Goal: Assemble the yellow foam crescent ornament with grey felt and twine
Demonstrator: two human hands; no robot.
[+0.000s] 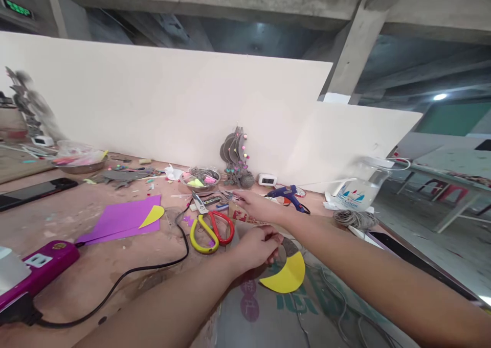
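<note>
My left hand [258,247] is curled closed over a round grey piece [289,247] in the middle of the table. What its fingers hold, if anything, is hidden. A curved yellow piece [287,275] lies along the edge of the grey one. Farther back, my right hand [253,206] stretches leftward, its fingers extended beside a small grey metal tool [229,195] whose kind I cannot make out. Left of both hands lie scissors [209,225] with one yellow and one red handle, blades pointing away.
Purple sheets [126,219] with a yellow offcut [153,216] lie left, near a magenta power strip [53,263] and its black cord. Behind are a bowl [201,178], a hanging grey ornament [235,154] and a blue glue gun [288,196]. Twine [355,218] and a plastic jar [364,184] stand right.
</note>
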